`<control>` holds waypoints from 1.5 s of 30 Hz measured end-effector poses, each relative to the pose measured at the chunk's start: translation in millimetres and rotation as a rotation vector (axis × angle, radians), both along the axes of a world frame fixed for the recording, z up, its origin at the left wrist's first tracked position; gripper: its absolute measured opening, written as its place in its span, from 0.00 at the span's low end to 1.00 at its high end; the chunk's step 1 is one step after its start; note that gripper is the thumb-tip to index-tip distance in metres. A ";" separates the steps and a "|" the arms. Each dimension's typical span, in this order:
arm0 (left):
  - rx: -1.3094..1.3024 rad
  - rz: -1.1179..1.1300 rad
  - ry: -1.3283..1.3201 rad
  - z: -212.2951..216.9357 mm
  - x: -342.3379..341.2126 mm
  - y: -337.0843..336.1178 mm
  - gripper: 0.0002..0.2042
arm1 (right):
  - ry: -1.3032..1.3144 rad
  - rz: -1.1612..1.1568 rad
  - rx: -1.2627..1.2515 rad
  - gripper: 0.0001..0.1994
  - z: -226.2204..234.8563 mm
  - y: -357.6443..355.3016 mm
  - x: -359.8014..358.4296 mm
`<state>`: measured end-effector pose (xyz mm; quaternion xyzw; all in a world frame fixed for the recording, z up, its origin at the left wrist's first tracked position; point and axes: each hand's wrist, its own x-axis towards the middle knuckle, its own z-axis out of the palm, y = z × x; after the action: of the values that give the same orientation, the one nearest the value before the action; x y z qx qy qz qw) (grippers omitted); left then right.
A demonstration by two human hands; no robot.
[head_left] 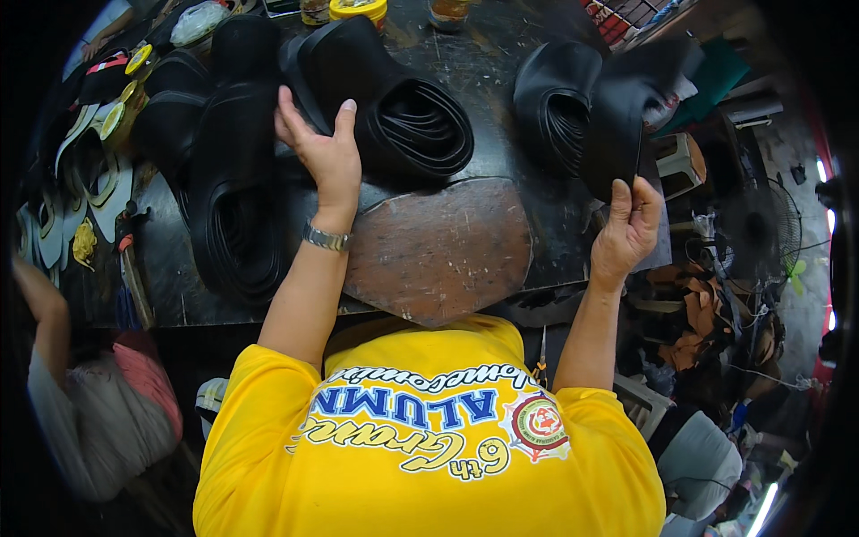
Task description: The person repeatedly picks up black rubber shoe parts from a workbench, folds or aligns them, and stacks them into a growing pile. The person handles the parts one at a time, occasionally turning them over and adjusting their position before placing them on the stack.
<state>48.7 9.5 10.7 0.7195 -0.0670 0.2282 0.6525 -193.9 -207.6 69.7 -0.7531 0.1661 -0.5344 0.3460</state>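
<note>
"What could go wrong, with your hands like that?"

"My left hand (327,157) is spread wide, thumb well apart, with nothing gripped that I can see. Its fingers are close to a bulky black stack of nested, glossy layers (420,125); I can't tell whether they touch it. A careless sweep there could spread the layers or shove them off line, I think. My right hand (626,224) has thumb and fingers closed on the near edge of a thin, curved black sheet (617,116), off to my right. It's only an edge pinch, so the sheet could twist or slip free, and its loose part might knock the smaller black stack of curved pieces (559,76) just left of it."

"And what are you working over?"

"Closest to me, a worn, reddish-brown angular wooden board (443,246) lies at the near edge of a scuffed black worktop (492,98). Past it come the stacks, then a round yellow plastic tub (360,11) toward the far side."

"And the room?"

"Crowded. A co-worker's bare arm (40,304) shows at my left. On my right there's a heap of flat brown scraps (698,313), and beyond it a dark, round-caged fan (787,219)."
</note>
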 end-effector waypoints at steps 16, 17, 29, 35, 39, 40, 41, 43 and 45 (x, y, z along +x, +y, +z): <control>0.580 -0.834 -0.035 22.7 -69.2 -176.1 0.46 | 0.239 0.066 -0.244 0.05 -40.8 -23.4 0.3; 0.583 -0.789 -0.073 18.1 -69.1 -179.7 0.44 | 0.186 -0.047 -0.264 0.07 -35.9 -33.2 -0.1; 0.422 -0.561 -0.187 15.3 -48.2 -216.8 0.34 | 0.211 0.079 0.171 0.20 -48.6 -128.2 60.6; 0.391 -0.818 0.011 7.3 -25.2 -235.7 0.43 | 0.416 0.100 0.232 0.23 -53.1 -149.2 88.3; 0.367 -0.873 0.142 -6.1 -11.9 -240.9 0.45 | 0.484 0.112 0.342 0.24 -53.5 -153.1 97.9; 0.349 -0.866 0.183 -10.9 -10.8 -244.1 0.46 | 0.544 0.066 0.336 0.25 -53.3 -154.2 100.1; 0.337 -0.863 0.231 -16.4 -10.4 -246.2 0.47 | 0.605 0.030 0.329 0.25 -53.7 -155.2 101.6; 0.379 -0.859 0.232 -23.8 -5.5 -251.2 0.48 | 0.623 0.023 0.298 0.24 -54.9 -159.0 105.3; 0.388 -0.861 0.223 -27.4 -1.4 -254.8 0.50 | 0.636 0.028 0.251 0.24 -58.1 -163.8 107.7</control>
<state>47.3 -245.3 -16.7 0.7550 -0.3293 -0.1578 0.5446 -86.2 -371.4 11.5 -0.8357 0.3198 -0.2433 0.3744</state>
